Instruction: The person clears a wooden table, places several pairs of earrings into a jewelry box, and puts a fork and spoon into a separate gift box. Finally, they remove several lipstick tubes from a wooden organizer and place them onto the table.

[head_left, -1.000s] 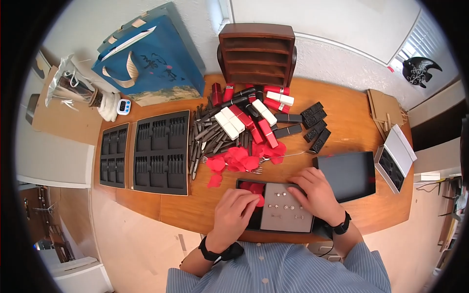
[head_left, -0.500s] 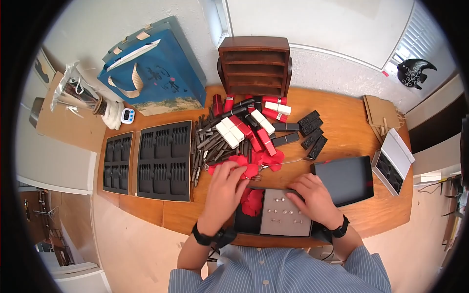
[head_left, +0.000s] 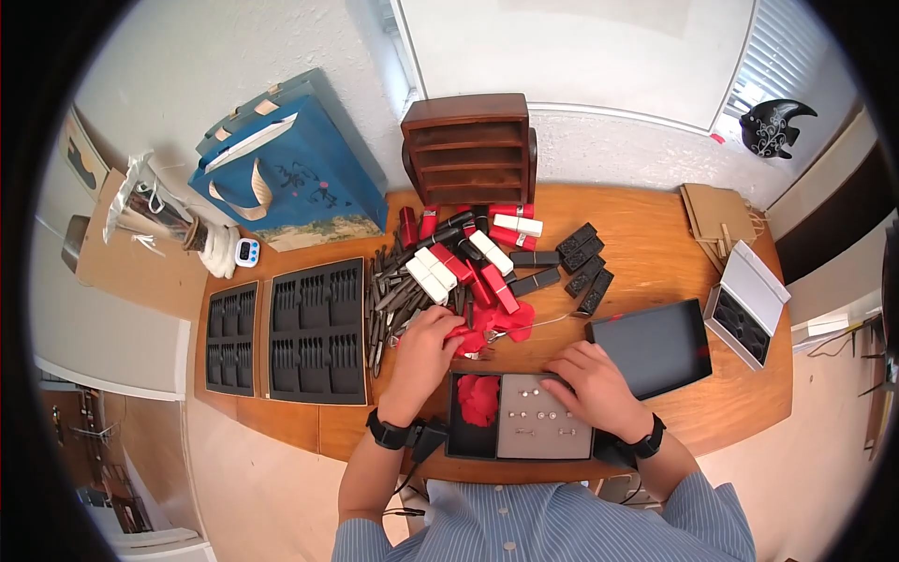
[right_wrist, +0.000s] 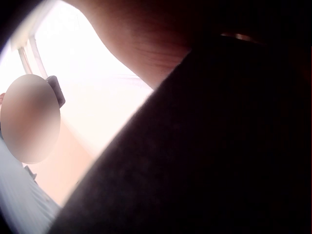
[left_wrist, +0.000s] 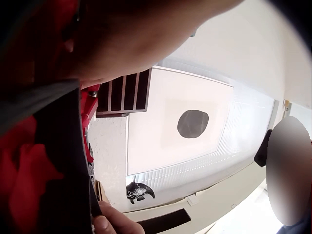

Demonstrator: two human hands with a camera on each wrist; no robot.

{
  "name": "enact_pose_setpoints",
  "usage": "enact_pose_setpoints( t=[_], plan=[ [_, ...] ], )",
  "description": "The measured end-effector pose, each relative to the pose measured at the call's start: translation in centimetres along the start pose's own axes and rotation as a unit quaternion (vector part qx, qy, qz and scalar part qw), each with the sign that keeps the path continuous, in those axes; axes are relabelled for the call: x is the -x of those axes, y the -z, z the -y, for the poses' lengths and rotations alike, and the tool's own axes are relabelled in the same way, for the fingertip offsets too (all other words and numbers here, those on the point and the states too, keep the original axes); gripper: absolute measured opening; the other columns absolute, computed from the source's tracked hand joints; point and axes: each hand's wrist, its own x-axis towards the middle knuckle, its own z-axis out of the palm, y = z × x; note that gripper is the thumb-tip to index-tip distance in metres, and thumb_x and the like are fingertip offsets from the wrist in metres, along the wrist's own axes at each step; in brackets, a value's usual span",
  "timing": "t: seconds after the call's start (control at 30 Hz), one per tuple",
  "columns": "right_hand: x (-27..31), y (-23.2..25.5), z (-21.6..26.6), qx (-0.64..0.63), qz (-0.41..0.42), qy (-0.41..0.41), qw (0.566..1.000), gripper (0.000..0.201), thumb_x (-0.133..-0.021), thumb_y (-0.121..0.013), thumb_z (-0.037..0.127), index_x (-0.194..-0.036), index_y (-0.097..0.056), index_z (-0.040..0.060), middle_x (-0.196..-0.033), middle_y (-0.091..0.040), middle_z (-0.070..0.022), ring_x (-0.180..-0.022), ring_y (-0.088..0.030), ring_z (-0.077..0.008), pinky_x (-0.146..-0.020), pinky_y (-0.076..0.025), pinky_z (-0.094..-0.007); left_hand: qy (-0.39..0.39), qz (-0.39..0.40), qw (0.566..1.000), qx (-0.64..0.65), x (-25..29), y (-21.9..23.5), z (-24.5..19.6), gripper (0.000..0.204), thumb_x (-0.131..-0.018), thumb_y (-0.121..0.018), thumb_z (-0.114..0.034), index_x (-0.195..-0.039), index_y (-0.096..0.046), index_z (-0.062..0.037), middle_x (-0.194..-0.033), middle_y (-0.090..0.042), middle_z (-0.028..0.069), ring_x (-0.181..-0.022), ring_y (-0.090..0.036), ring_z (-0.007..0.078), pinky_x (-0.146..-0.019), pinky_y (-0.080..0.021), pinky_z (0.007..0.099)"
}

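Note:
On the table before me lies a black box [head_left: 473, 440] with two parts. Its left part holds red petals [head_left: 478, 401]; its right part is a grey pad [head_left: 520, 445] set with several small pieces of jewelry, which look like earrings. My left hand [head_left: 423, 361] reaches past the box to the loose red petals [head_left: 517, 321], fingers bent, fingertips right at one petal [head_left: 459, 339]. Whether it pinches that petal I cannot tell. My right hand [head_left: 599, 389] rests at the box's back right edge, thumb over the pad. In the left wrist view, right-hand fingers [left_wrist: 119, 220] show at the box edge.
Behind the petals lie red, white and black lipstick-like tubes [head_left: 431, 276] and dark cutlery [head_left: 384, 300]. Black molded trays [head_left: 316, 328] stand left. A black lid [head_left: 651, 347] and an open white box [head_left: 749, 304] are right; a wooden rack [head_left: 468, 150] stands at the back.
My left hand has moved from the box's left part forward to the loose petals. Petals in the box are now uncovered. My right hand stays at the box's right side.

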Motion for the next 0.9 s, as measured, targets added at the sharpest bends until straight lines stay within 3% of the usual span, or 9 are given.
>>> enact_pose_setpoints(
  t=[0.17, 0.3, 0.4, 0.47, 0.67, 0.73, 0.8, 0.83, 0.9],
  plan=[
    [0.2, -0.2, -0.1, -0.001, -0.004, -0.001, 1.000, 0.020, -0.089, -0.071, 0.021, -0.095, -0.069, 0.0025, -0.093, -0.065, -0.0101, -0.093, -0.059, -0.0289, -0.084, -0.047, -0.0386, 0.066, -0.072, 0.995, 0.017, 0.4, 0.6, 0.6, 0.019, -0.081, -0.075, 0.002, -0.100, -0.072, 0.0032, -0.091, -0.070, 0.0142, -0.080, -0.068, 0.0309, -0.073, -0.054, 0.0328],
    [0.1, -0.2, -0.1, 0.004, -0.006, 0.007, 1.000, 0.019, -0.089, -0.071, 0.021, -0.094, -0.069, 0.0023, -0.092, -0.064, -0.0103, -0.092, -0.059, -0.0293, -0.083, -0.046, -0.0386, 0.081, -0.091, 0.991, 0.059, 1.3, 2.0, -0.4, 0.021, -0.080, -0.073, 0.003, -0.101, -0.073, -0.0002, -0.095, -0.070, 0.0151, -0.085, -0.067, 0.0340, -0.077, -0.054, 0.0364],
    [0.1, -0.1, -0.1, 0.003, -0.001, 0.003, 1.000, 0.019, -0.087, -0.072, 0.019, -0.096, -0.069, 0.0028, -0.094, -0.065, -0.0103, -0.094, -0.059, -0.0296, -0.084, -0.047, -0.0388, 0.132, -0.111, 0.980, 0.100, 2.3, 2.9, -1.1, 0.023, -0.081, -0.073, 0.003, -0.104, -0.073, 0.0007, -0.095, -0.071, 0.0140, -0.083, -0.070, 0.0271, -0.074, -0.054, 0.0314],
    [0.2, -0.1, 0.0, 0.002, 0.010, -0.006, 1.000, 0.019, -0.086, -0.073, 0.017, -0.098, -0.069, 0.0034, -0.096, -0.065, -0.0102, -0.095, -0.060, -0.0299, -0.085, -0.047, -0.0389, 0.184, -0.123, 0.957, 0.188, 3.3, 2.8, -1.3, 0.019, -0.084, -0.074, 0.003, -0.103, -0.073, 0.0029, -0.094, -0.072, 0.0088, -0.079, -0.068, 0.0154, -0.071, -0.053, 0.0262],
    [0.1, -0.3, -0.1, 0.004, -0.002, -0.005, 1.000, 0.018, -0.089, -0.071, 0.020, -0.093, -0.068, 0.0024, -0.090, -0.063, -0.0101, -0.090, -0.058, -0.0294, -0.082, -0.046, -0.0385, 0.277, -0.055, 0.873, 0.397, 6.5, 3.4, -4.7, 0.020, -0.088, -0.075, 0.002, -0.108, -0.072, 0.0027, -0.095, -0.071, 0.0013, -0.080, -0.064, 0.0060, -0.071, -0.054, 0.0237],
    [0.1, -0.2, -0.1, 0.007, 0.001, -0.005, 1.000, 0.018, -0.089, -0.071, 0.020, -0.094, -0.068, 0.0024, -0.091, -0.063, -0.0096, -0.092, -0.058, -0.0290, -0.083, -0.046, -0.0384, 0.282, -0.026, 0.880, 0.381, 7.8, 3.1, -5.1, 0.025, -0.087, -0.077, 0.000, -0.111, -0.071, 0.0017, -0.096, -0.071, 0.0032, -0.082, -0.067, 0.0085, -0.072, -0.054, 0.0243],
    [0.2, -0.1, 0.0, 0.004, 0.012, -0.015, 1.000, 0.018, -0.088, -0.071, 0.019, -0.097, -0.069, 0.0028, -0.094, -0.064, -0.0096, -0.095, -0.059, -0.0292, -0.085, -0.046, -0.0387, 0.253, 0.002, 0.925, 0.283, 8.3, 2.7, -6.1, 0.028, -0.085, -0.079, -0.003, -0.111, -0.070, 0.0007, -0.099, -0.071, 0.0068, -0.081, -0.069, 0.0129, -0.073, -0.055, 0.0260],
    [0.2, 0.0, 0.0, 0.001, 0.017, -0.018, 1.000, 0.019, -0.087, -0.072, 0.018, -0.100, -0.069, 0.0032, -0.097, -0.065, -0.0095, -0.097, -0.059, -0.0294, -0.087, -0.047, -0.0389, 0.215, -0.004, 0.951, 0.224, 8.5, 2.6, -6.4, 0.031, -0.082, -0.080, -0.006, -0.112, -0.070, -0.0006, -0.102, -0.070, 0.0119, -0.084, -0.070, 0.0208, -0.074, -0.055, 0.0279],
    [0.1, -0.1, 0.0, 0.001, 0.017, -0.017, 1.000, 0.019, -0.087, -0.073, 0.017, -0.100, -0.069, 0.0032, -0.098, -0.065, -0.0095, -0.098, -0.059, -0.0293, -0.087, -0.047, -0.0389, 0.185, 0.019, 0.969, 0.163, 8.5, 3.1, -6.9, 0.034, -0.082, -0.080, -0.004, -0.114, -0.068, 0.0012, -0.106, -0.068, 0.0122, -0.090, -0.070, 0.0215, -0.077, -0.057, 0.0278]
  ],
)
